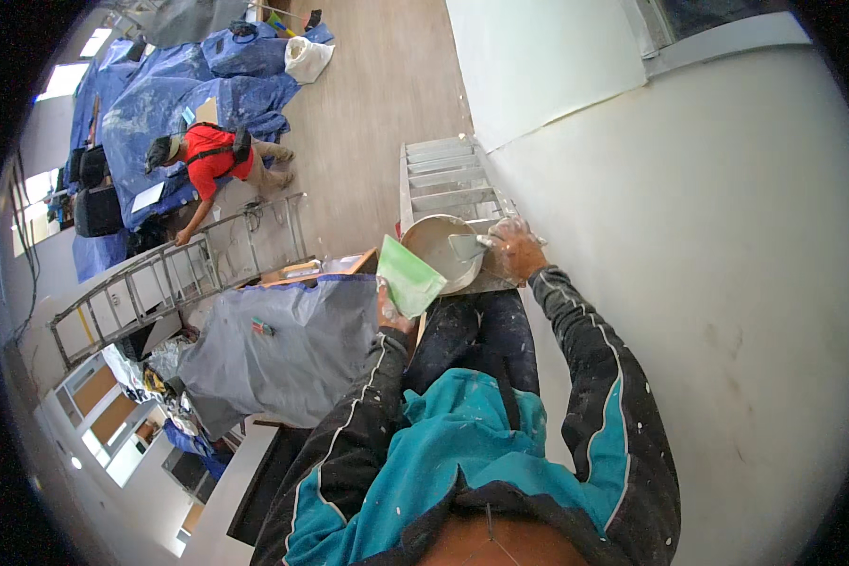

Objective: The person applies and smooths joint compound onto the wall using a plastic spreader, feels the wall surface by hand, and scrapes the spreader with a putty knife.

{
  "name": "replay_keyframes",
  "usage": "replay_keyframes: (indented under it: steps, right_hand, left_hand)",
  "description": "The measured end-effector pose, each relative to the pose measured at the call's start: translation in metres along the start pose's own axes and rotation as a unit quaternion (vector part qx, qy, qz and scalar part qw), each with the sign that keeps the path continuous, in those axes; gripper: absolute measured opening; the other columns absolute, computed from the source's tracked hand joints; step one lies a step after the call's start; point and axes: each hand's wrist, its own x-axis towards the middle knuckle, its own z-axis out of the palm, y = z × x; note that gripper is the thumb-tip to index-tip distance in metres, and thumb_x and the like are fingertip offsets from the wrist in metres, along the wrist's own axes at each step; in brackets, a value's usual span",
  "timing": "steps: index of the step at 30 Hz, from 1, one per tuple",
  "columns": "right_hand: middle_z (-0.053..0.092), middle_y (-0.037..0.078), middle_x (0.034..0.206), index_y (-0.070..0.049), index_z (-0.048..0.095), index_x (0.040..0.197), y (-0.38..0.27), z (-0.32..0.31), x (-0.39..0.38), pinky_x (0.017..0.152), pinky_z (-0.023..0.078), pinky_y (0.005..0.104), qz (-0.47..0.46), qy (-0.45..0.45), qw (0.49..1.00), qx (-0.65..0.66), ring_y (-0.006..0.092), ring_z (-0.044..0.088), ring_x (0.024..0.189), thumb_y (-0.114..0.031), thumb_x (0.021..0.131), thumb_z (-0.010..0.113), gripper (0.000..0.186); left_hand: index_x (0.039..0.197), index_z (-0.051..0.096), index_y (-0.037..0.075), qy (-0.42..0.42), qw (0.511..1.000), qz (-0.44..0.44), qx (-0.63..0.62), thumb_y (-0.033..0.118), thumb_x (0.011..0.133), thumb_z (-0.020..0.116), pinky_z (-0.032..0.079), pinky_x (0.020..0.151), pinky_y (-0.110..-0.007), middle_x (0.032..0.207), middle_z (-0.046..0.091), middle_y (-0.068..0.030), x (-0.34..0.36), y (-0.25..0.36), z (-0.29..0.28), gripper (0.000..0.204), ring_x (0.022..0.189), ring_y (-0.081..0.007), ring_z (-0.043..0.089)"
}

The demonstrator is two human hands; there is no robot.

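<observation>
My left hand (393,313) grips a flat light-green plastering board (409,276), held tilted beside the bucket. In my right hand (516,251) is a putty knife (464,247), its pale blade pointing left over the bucket's mouth. The round whitish bucket (428,243) stands at the top of an aluminium stepladder (448,176), right in front of my legs. Whitish smears cover the fingers of my right hand. What lies in the bucket is hard to make out.
A pale wall (698,255) runs close along my right. Grey sheeting (292,340) covers furniture at my left. Beyond it, a person in a red shirt (212,160) handles a long metal ladder (174,274). Blue tarpaulins (174,90) and a white sack (307,59) lie farther off.
</observation>
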Motion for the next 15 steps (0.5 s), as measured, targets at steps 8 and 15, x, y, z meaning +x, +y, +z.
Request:
replay_keyframes:
  steps: [8, 15]
  right_hand:
    - [0.052, 0.007, 0.117, -0.017, 0.057, 0.115, 0.033, -0.005, 0.036, 0.104, 0.028, 0.0461, -0.035, -0.044, 0.997, -0.046, 0.0274, 0.045, 0.114, -0.015, 0.072, 0.058, 0.043]
    - [0.053, 0.011, 0.117, -0.015, 0.062, 0.107, 0.046, 0.011, 0.026, 0.1, 0.032, 0.0439, 0.002, -0.009, 0.999, -0.031, 0.0307, 0.045, 0.114, -0.007, 0.069, 0.058, 0.039]
  left_hand:
    - [0.132, 0.037, 0.009, 0.001, 0.998, -0.003, 0.061, 0.043, 0.091, 0.046, 0.04, 0.097, -0.051, 0.132, 0.044, -0.013, 0.01, 0.001, -0.001, 0.054, 0.116, -0.0317, 0.048]
    - [0.132, 0.036, 0.007, 0.008, 0.995, -0.021, 0.095, 0.042, 0.091, 0.046, 0.042, 0.096, -0.049, 0.13, 0.046, -0.0133, 0.02, -0.001, -0.008, 0.054, 0.114, -0.0301, 0.05]
